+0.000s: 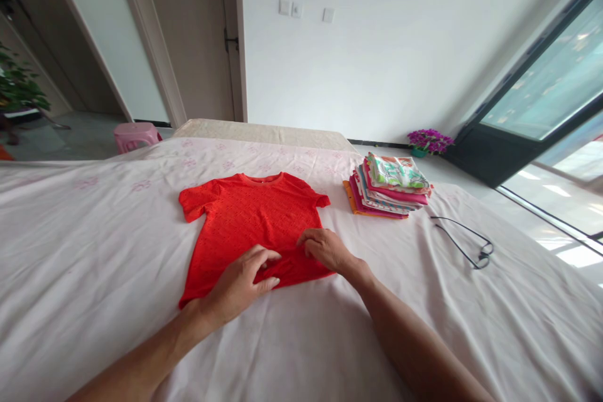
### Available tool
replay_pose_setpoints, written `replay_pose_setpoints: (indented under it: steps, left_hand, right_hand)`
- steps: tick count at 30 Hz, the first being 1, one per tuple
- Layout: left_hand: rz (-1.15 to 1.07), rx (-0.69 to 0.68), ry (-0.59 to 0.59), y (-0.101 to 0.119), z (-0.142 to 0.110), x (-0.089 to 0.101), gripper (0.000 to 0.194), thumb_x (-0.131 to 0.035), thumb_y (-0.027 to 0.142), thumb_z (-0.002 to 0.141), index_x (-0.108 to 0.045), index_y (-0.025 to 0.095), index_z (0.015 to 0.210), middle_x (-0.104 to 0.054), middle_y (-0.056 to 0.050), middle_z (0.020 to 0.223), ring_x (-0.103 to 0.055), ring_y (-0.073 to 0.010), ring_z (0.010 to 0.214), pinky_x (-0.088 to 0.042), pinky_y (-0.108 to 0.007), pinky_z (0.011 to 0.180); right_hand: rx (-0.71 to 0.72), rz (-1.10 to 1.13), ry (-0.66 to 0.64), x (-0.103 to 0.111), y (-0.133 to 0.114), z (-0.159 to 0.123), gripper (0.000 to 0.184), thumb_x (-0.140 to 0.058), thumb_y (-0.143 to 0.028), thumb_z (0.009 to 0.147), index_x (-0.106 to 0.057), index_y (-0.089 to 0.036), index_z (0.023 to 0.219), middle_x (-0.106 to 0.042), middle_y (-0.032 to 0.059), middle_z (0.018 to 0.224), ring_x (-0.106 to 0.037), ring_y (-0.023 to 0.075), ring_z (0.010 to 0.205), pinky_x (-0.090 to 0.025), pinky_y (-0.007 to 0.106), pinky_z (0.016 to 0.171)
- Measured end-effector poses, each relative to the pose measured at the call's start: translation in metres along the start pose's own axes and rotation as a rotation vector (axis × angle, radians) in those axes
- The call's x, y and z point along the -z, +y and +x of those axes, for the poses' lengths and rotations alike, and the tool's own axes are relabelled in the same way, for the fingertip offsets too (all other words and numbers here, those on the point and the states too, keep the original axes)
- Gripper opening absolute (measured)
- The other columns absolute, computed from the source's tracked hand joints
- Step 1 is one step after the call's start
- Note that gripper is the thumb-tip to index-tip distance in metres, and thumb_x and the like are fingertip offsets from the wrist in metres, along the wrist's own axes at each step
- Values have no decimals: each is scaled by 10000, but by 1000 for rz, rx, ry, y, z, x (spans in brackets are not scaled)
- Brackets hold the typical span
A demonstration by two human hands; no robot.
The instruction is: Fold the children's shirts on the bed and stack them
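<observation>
The left hand (235, 281) rests over the lower part of the red shirt (264, 210), thumb and fingers parted with a gap between them. The right hand (327, 250) bends its fingers down at the shirt's side, near the hem; whether they pinch cloth or merely press it, I cannot tell. The shirt lies spread on the pale sheet (282, 358), hem toward the person, neckline away, the fabric creased between the hands.

That thin-looking cloth could ruck up or skew if the hands pull unevenly. The sheet itself is loose and wrinkled, so a hard drag might shift it along with the glasses (485, 256), which lie with their arms unfolded to the right. Farther off, the stack of folded clothes (393, 195) has uneven edges; a bump from the right arm could make it slide.

A tiny pale mark inside the neckline may be a label, too small to read. No legible brand or writing shows on the stack or, beyond, the wall plates (296, 9).
</observation>
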State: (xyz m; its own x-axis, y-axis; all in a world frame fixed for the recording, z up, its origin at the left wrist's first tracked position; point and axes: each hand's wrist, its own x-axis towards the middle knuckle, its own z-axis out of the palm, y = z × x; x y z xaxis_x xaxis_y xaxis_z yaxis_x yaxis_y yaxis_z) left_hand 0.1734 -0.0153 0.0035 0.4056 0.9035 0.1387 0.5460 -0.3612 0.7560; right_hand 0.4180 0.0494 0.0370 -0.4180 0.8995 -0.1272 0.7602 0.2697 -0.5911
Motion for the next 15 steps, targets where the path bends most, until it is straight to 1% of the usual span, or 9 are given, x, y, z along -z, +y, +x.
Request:
replay_pose_setpoints:
  steps: [3, 5, 7, 9, 11, 13, 15]
  left_hand:
    - [68, -34, 13, -7, -7, 9, 243, -657, 241, 855, -638, 235, 1097, -629, -27, 1114, -593, -170, 1061, -473, -309, 945]
    - [143, -63, -2, -12, -11, 11, 192, -666, 247, 856, -646, 242, 1047, -619, -17, 1064, -593, -172, 1029, -472, -318, 927]
    - [212, -99, -36, -17, -14, 12, 171, -669, 233, 856, -648, 252, 1025, -609, -7, 1020, -593, -171, 989, -472, -323, 901]
    - [262, -138, -57, -21, -17, 10, 170, -662, 207, 861, -648, 260, 1022, -604, -4, 1002, -588, -172, 985, -466, -327, 901]
    - [286, -161, -57, -24, -20, 10, 181, -638, 184, 876, -646, 267, 1036, -602, -3, 1002, -586, -169, 992, -466, -322, 903]
    - [287, -163, -41, -25, -22, 11, 215, -622, 174, 885, -635, 270, 1078, -605, -6, 1018, -589, -164, 999, -471, -312, 904]
    - [282, -161, -19, -25, -23, 13, 256, -623, 174, 884, -617, 268, 1122, -614, -8, 1038, -592, -164, 1012, -475, -309, 910]
  right_hand:
    - [29, -41, -10, 0, -6, -8, 284, -475, -211, 849, -735, -235, 959, -718, -7, 830, -610, 145, 746, -373, 230, 675]
    - [34, -73, 6, -4, -12, -14, 229, -520, -322, 899, -715, -241, 987, -708, -9, 842, -601, 137, 728, -354, 231, 654]
    - [47, -107, 33, -12, -18, -19, 216, -586, -399, 892, -689, -237, 990, -690, -14, 823, -582, 126, 699, -325, 228, 627]
    - [107, -138, 52, -20, -20, -23, 154, -655, -340, 848, -662, -226, 950, -669, -22, 814, -561, 112, 691, -300, 223, 612]
    - [197, -151, 46, -26, -17, -25, 95, -665, -215, 807, -633, -215, 897, -647, -31, 815, -542, 98, 693, -292, 213, 609]
    - [260, -151, 46, -28, -10, -25, 117, -630, -129, 786, -606, -208, 869, -628, -35, 819, -526, 89, 686, -297, 204, 608]
    - [292, -174, 85, -26, -2, -27, 151, -590, -83, 778, -591, -205, 868, -622, -28, 836, -525, 92, 697, -313, 203, 624]
